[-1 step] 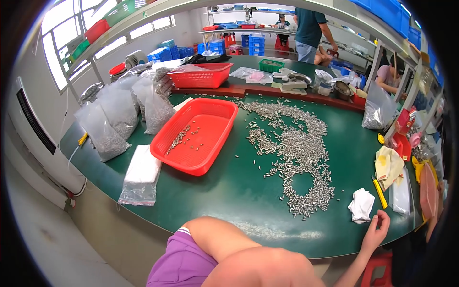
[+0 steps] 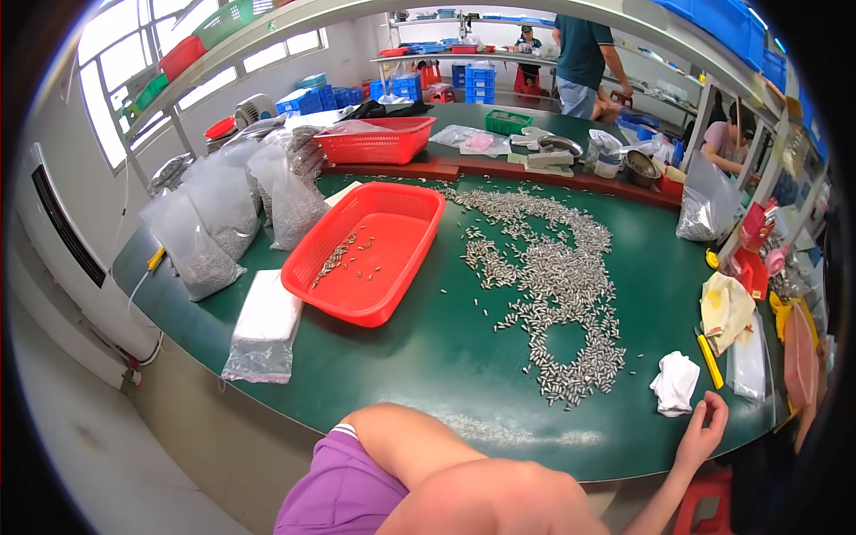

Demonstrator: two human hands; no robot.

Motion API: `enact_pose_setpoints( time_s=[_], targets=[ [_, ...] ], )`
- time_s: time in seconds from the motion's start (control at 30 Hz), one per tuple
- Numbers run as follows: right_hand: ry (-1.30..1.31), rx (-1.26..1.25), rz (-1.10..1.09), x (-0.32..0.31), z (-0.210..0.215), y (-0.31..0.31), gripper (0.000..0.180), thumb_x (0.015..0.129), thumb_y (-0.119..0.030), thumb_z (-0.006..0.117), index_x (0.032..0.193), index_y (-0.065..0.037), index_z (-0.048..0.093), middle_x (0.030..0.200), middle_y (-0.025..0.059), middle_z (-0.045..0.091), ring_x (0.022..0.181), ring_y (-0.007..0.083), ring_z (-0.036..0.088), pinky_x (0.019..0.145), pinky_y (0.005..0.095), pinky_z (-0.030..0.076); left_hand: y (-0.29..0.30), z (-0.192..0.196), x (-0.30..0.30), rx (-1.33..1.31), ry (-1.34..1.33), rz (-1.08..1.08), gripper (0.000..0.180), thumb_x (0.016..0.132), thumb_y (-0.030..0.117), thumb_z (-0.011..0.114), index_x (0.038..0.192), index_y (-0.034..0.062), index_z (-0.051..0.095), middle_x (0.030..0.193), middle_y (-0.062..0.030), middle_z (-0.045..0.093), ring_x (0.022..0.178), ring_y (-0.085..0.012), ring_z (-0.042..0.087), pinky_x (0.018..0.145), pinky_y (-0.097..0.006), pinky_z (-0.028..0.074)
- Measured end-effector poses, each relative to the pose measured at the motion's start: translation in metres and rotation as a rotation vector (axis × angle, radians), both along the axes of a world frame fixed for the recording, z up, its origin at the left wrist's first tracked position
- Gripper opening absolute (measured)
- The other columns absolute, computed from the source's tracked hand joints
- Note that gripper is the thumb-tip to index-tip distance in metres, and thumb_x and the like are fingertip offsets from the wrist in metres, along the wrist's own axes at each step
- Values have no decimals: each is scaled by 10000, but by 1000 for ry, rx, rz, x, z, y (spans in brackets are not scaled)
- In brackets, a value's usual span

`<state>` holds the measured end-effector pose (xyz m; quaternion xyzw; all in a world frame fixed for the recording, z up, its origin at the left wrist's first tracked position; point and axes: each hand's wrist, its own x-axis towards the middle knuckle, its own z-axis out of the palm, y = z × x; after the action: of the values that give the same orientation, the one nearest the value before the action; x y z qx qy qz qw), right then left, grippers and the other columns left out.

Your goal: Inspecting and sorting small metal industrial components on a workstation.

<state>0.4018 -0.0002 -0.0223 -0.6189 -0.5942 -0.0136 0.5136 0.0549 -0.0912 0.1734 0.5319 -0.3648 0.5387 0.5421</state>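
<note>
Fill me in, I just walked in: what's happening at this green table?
A person sits at the green table, where small metal pins lie scattered. Their right hand rests at the table's near edge beside a white cloth, holding nothing visible. The left hand is out of view. A red tray holds a few pins. Filled clear bags stand at the left.

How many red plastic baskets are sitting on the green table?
2. One red basket sits near the middle-left, holding a few small metal pieces. The second red basket stands farther back, beyond the wooden strip. Other red bins are up on the shelf, not the table.
</note>
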Motion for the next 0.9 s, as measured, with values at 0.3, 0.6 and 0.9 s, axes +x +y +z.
enact_pose_setpoints(
  time_s=[0.3, 0.6, 0.9],
  targets=[
    [34, 11, -1, 3, 1, 0, 126, 900, -53, 543, 1011, -5, 576, 1019, 68, 585, 890, 171, 558, 750, 277, 449, 39, -12, 6, -9, -65, -516, 279, 976, 298, 509, 880, 92, 670, 718, -82, 639, 706, -210, 551, 645, -335, 440],
    [55, 49, 25, -16, 11, -3, 114, 832, 12, 562, 942, -7, 583, 936, 85, 576, 821, 186, 574, 739, 285, 473, 139, -46, -19, -882, 97, 532, 508, 848, -79, 571, 1297, 60, 379, 1233, -105, 454, 1085, -178, 514, 982, -321, 450],
    [82, 50, 29, -17, 15, -3, 125, 810, 26, 577, 931, -3, 586, 905, 88, 570, 791, 188, 574, 731, 289, 471, 143, -52, -10, -834, 235, 576, 576, 833, -115, 565, 1340, 83, 378, 1277, -79, 417, 1058, -143, 508, 951, -268, 453]
  ],
)
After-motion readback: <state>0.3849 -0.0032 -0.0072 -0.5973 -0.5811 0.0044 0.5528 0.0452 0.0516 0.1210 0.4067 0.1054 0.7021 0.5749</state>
